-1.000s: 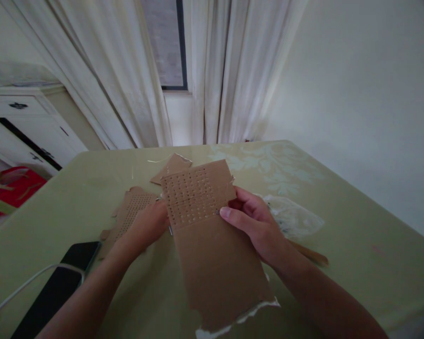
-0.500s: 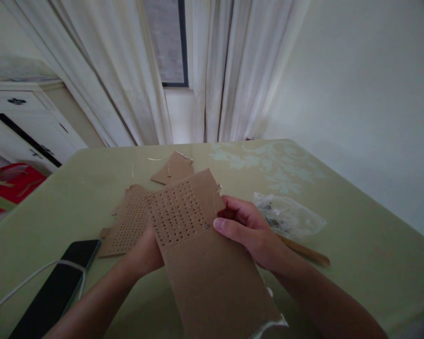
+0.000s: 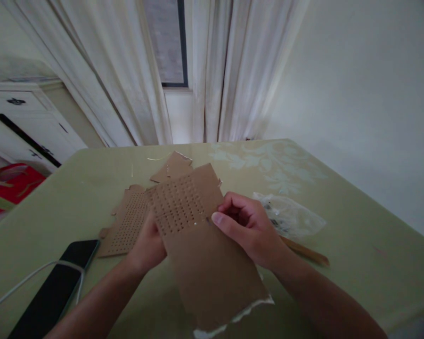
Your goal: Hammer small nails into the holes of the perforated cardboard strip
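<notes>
A piece of brown cardboard (image 3: 212, 263) is tilted up in front of me, its upper part punched with rows of small holes and its lower edge torn white. My right hand (image 3: 250, 226) is closed on its right edge, thumb on the front face beside a small dark spot and index finger bent at the rim. Behind the left edge is my left hand (image 3: 150, 245); the board hides its fingers and anything in them. A second perforated cardboard piece (image 3: 129, 223) lies flat on the table to the left of the raised one.
A smaller cardboard scrap (image 3: 175, 165) lies farther back on the table (image 3: 339, 221). To the right are a clear plastic bag (image 3: 297, 216) and a brown stick (image 3: 307, 252). A black phone (image 3: 56, 282) with a white cable (image 3: 31, 278) rests at the left front.
The held cardboard has shifted left and slightly down, then tipped back a little. My left hand has slid behind it; a small metallic glint seen earlier by that hand no longer shows.
</notes>
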A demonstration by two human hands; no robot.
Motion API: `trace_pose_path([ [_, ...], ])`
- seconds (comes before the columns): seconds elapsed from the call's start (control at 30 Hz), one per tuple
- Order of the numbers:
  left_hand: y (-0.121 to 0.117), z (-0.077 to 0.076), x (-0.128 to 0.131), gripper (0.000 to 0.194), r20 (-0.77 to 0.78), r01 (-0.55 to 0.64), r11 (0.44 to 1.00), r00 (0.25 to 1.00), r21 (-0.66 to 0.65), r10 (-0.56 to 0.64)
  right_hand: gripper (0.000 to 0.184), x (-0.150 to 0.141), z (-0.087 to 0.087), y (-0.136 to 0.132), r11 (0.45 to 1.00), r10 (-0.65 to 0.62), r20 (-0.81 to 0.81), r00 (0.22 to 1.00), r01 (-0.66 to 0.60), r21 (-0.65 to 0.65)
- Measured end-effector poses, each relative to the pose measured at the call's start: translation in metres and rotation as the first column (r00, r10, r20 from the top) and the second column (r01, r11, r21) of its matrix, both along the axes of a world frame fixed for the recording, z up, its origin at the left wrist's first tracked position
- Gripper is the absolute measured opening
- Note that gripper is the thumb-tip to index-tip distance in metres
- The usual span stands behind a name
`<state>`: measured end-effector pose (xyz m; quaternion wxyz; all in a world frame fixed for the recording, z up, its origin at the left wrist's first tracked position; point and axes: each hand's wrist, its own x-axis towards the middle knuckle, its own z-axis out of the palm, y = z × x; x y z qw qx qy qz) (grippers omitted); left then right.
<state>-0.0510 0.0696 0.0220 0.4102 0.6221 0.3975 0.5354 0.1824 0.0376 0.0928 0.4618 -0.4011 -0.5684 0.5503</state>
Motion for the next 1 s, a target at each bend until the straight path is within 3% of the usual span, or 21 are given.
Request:
trace_pose_path([
  [0.07, 0.011, 0.015, 0.002, 0.027, 0.148, -0.100, 0.994, 0.983, -0.052, 0.107, 0.042, 0.005, 0.000, 0.003, 0.997, -0.071, -0.007, 0.997, 0.071, 0.035],
  [0.13, 0.015, 0.031, 0.000, 0.026, 0.244, -0.226, 0.974, 0.946, 0.024, 0.214, 0.038, 0.009, 0.000, 0.005, 0.989, -0.133, 0.013, 0.991, 0.132, 0.071],
  [0.2, 0.012, 0.043, -0.003, 0.024, 0.099, -0.277, 0.932, 0.960, 0.236, 0.260, 0.034, 0.010, -0.002, 0.003, 0.984, -0.157, 0.055, 0.986, 0.151, 0.095],
  [0.27, 0.001, 0.050, -0.004, 0.025, -0.192, -0.143, 0.867, 0.946, 0.478, 0.262, 0.031, 0.008, -0.005, 0.001, 0.990, -0.123, 0.092, 0.988, 0.116, 0.081],
  [0.33, -0.010, 0.053, -0.001, 0.024, -0.369, 0.020, 0.806, 0.895, 0.592, 0.249, 0.031, 0.004, -0.008, -0.001, 0.996, -0.077, 0.096, 0.992, 0.072, 0.052],
  [0.5, -0.015, 0.049, 0.011, 0.019, -0.426, 0.148, 0.780, 0.890, 0.608, 0.163, 0.028, 0.004, -0.007, -0.001, 0.994, -0.094, 0.055, 0.994, 0.091, 0.055],
  [0.67, -0.010, 0.042, 0.012, 0.017, -0.369, 0.113, 0.756, 0.912, 0.644, 0.178, 0.023, 0.002, -0.008, -0.004, 0.994, -0.069, 0.172, 0.983, 0.053, 0.100],
  [0.8, -0.021, 0.050, 0.013, 0.020, -0.287, 0.112, 0.740, 0.951, 0.663, 0.113, 0.017, -0.001, -0.016, 0.001, 0.977, -0.138, 0.281, 0.950, 0.085, 0.194],
  [0.9, -0.025, 0.062, 0.007, 0.019, -0.308, 0.148, 0.759, 0.949, 0.634, 0.073, 0.019, 0.003, -0.017, 0.011, 0.974, -0.166, 0.234, 0.958, 0.122, 0.190],
  [1.0, -0.014, 0.068, -0.012, 0.009, -0.404, 0.099, 0.845, 0.903, 0.526, 0.146, 0.027, 0.010, -0.010, 0.016, 0.969, -0.219, 0.081, 0.972, 0.208, 0.131],
])
